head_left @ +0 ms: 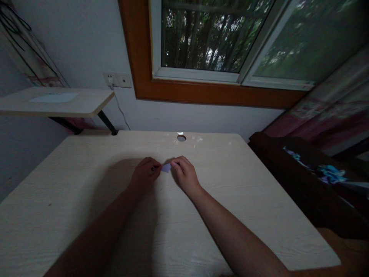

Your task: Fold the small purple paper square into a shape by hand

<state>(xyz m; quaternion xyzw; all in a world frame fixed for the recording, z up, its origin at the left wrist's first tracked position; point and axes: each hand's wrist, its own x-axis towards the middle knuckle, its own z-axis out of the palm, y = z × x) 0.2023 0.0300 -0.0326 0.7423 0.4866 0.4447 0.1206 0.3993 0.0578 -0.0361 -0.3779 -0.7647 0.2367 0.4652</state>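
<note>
A small piece of pale purple paper (166,168) spans the gap between my two hands, just above the wooden desktop (184,223). On its left edge my left hand (147,170) is closed in a pinch. The fingertips of my right hand (184,171) pinch the paper's upper right corner. Part of the paper is hidden behind the fingers, so I cannot tell its full shape or how it is folded.
A raised shelf (98,104) on black legs stands at the desk's back left. A round cable hole (181,137) lies near the back edge. Behind are a wall socket (117,79) and a window (213,38). Dark furniture (288,173) with bluish items borders the right side.
</note>
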